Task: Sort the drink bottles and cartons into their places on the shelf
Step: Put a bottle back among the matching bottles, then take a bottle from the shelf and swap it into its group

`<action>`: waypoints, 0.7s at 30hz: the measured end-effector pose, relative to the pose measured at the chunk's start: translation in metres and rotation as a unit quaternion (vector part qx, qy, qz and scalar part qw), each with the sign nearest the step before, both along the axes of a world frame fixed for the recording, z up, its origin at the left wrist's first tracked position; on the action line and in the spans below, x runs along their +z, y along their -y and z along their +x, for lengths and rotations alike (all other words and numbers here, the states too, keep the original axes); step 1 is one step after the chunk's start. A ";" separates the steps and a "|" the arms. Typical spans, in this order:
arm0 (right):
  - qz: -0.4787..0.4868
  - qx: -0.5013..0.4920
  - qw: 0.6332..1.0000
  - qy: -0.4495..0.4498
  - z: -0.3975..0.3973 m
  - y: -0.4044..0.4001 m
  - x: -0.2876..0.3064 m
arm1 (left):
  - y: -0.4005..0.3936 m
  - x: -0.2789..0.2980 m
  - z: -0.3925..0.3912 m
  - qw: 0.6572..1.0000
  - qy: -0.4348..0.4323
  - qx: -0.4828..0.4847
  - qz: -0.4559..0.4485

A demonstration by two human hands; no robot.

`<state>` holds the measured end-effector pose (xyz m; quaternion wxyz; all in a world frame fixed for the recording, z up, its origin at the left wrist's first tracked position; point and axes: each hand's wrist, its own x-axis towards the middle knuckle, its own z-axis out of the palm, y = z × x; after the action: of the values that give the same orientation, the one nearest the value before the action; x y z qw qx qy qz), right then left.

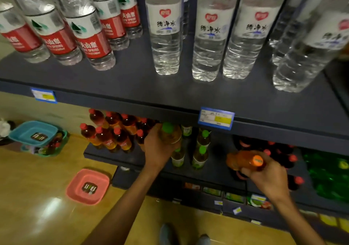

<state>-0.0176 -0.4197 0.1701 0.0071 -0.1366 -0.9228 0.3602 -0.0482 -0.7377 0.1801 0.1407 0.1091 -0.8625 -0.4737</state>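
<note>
Left hand (157,146) grips green-capped bottle (170,134) at second shelf (113,155), just under top shelf (170,97) edge, beside green-capped row (201,150). Right hand (264,176) holds orange-capped bottle (243,160) tilted, cap toward camera, in front of dark red-capped bottles (283,156). Red-capped tea bottles (113,131) at left end of second shelf. Water bottles (166,27) on top shelf. Pink tray (75,190) and blue basin (18,133) on floor (37,216).
</note>
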 end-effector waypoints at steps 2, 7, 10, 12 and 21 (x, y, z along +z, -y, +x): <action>-0.008 -0.013 1.000 0.002 0.009 -0.001 0.000 | -0.006 -0.009 -0.025 1.000 0.021 -0.008 -0.019; 0.002 -0.033 0.999 -0.010 0.020 -0.005 -0.003 | -0.022 -0.044 -0.074 0.988 0.143 -0.022 0.050; 0.005 -0.044 0.999 -0.026 0.021 -0.007 -0.008 | -0.023 -0.071 -0.094 0.937 0.331 -0.022 0.109; 0.009 -0.053 0.998 -0.029 0.022 -0.007 -0.012 | -0.017 -0.087 -0.099 0.902 0.401 -0.063 0.147; 0.016 -0.085 0.996 -0.012 0.040 -0.010 -0.011 | -0.022 -0.121 -0.129 0.853 0.515 -0.087 -0.012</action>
<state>0.0221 -0.4094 0.1590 0.0508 -0.2099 -0.9134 0.3450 -0.1772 -0.7158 0.0592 -0.3644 0.2602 -0.8231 -0.3493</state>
